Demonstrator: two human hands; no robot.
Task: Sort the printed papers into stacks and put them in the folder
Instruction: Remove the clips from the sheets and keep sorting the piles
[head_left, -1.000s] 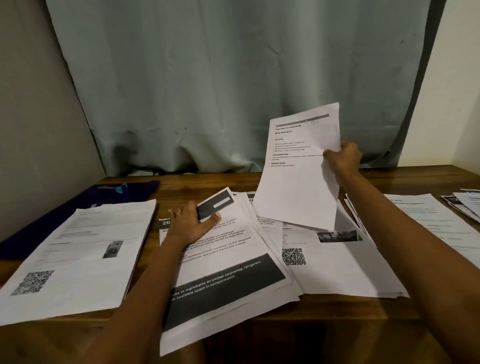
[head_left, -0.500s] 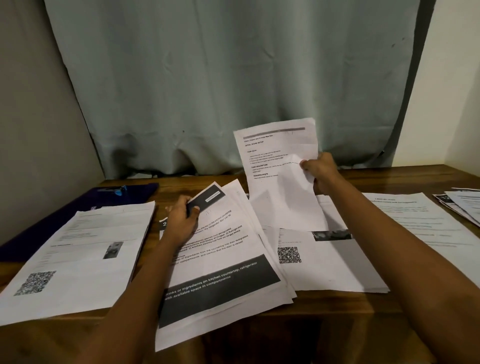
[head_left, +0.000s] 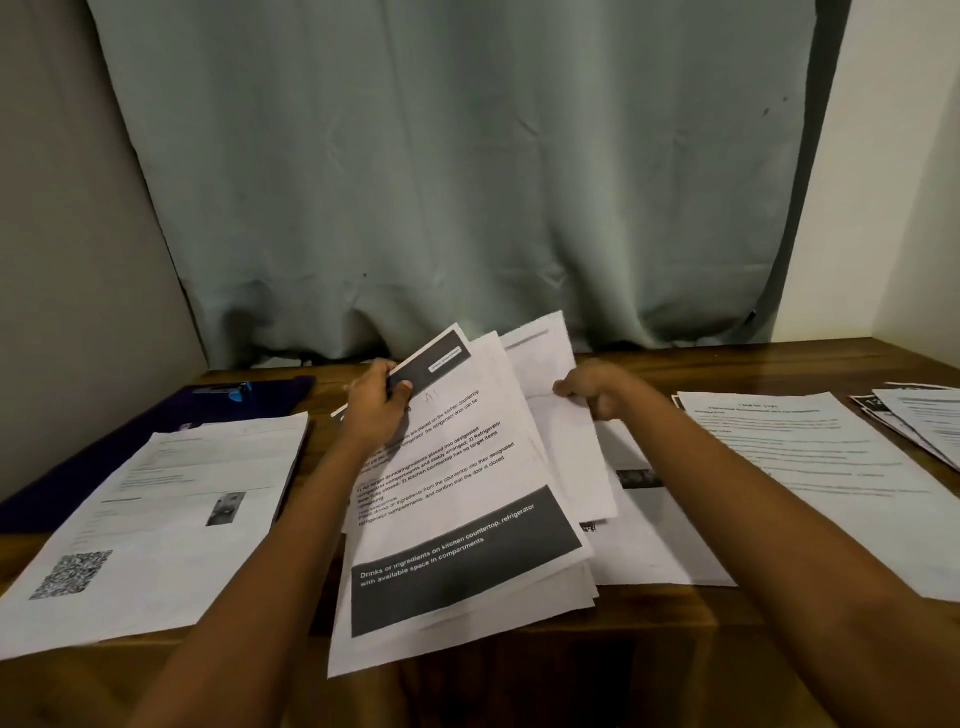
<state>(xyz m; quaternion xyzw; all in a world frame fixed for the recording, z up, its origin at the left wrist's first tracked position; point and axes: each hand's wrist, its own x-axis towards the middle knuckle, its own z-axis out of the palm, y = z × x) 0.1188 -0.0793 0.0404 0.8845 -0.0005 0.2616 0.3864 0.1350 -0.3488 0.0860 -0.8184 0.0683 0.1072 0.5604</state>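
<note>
My left hand (head_left: 375, 410) grips the top left corner of a stack of printed sheets with dark bands (head_left: 457, 519), lifted and tilted at its far end. My right hand (head_left: 592, 392) pinches a single white sheet (head_left: 561, 415) that lies partly behind that stack. Under it rests a pile of papers (head_left: 660, 545) in the middle of the wooden table (head_left: 675, 649). A dark purple folder (head_left: 156, 431) with a clip lies at the far left, partly covered by a stack with a QR code (head_left: 156, 519).
Another stack of text pages (head_left: 810, 467) lies to the right, and more sheets (head_left: 914, 415) sit at the far right edge. A grey-green curtain (head_left: 467, 182) hangs behind the table. Walls close in on both sides.
My right hand has brought the single sheet down and left, from upright in the air to behind the left-hand stack. My left hand has raised the stack's far corner.
</note>
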